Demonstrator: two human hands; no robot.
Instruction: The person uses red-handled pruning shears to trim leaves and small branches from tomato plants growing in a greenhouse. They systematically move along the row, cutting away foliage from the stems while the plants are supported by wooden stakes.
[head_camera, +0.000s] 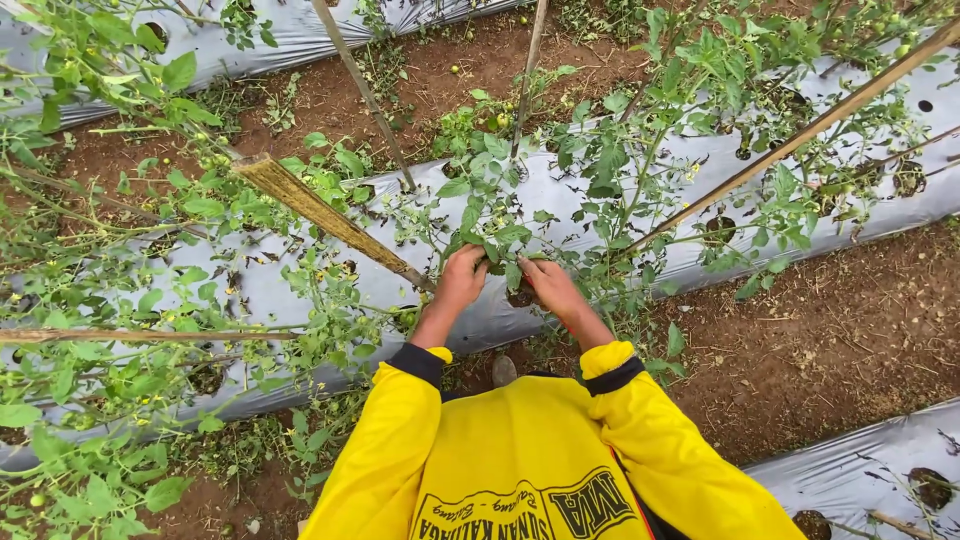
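Both my hands reach down into a green tomato plant (500, 215) growing out of a hole in grey plastic mulch (560, 190). My left hand (462, 278) has its fingers closed around the plant's stem and leaves near the base. My right hand (548, 285) pinches a leafy shoot just beside it, fingers curled. My sleeves are yellow with dark cuffs. What lies between the fingers is partly hidden by leaves.
Bamboo stakes (330, 220) slant across the bed, one close to my left hand, another (800, 135) at the right. More tomato plants (120, 250) with small green fruit fill the left. Bare brown soil (830, 340) runs between mulch rows.
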